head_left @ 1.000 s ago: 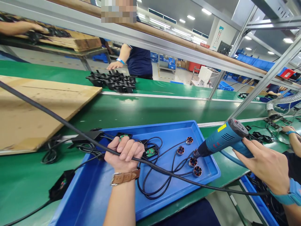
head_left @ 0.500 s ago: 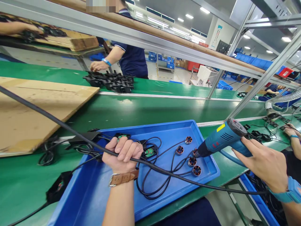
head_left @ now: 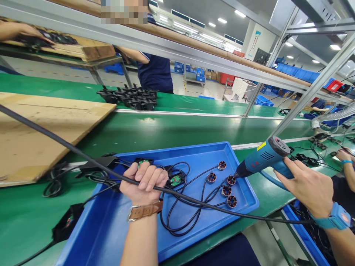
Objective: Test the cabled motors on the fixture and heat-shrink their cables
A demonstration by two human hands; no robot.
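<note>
My right hand is closed round the handle of a blue heat gun. Its black nozzle points down and left at one of several small copper-wound motor stators, close to it; I cannot tell whether they touch. My left hand is wrapped round a thick black cable that crosses the view and passes near my right wrist. Below both hands lies a shallow blue tray. In it, black leads join the stators to black housings with green circuit boards, partly hidden by my left hand.
A brown cardboard sheet lies at the left on the green bench. A black housing sits by the tray's left edge. Black parts are grouped across the bench near a co-worker. A metal post slants at right.
The heat gun's nozzle has shifted slightly up and right, uncovering a stator. My left hand stays almost still on the cable. Across the bench, the co-worker's hand has drawn away from the black parts.
</note>
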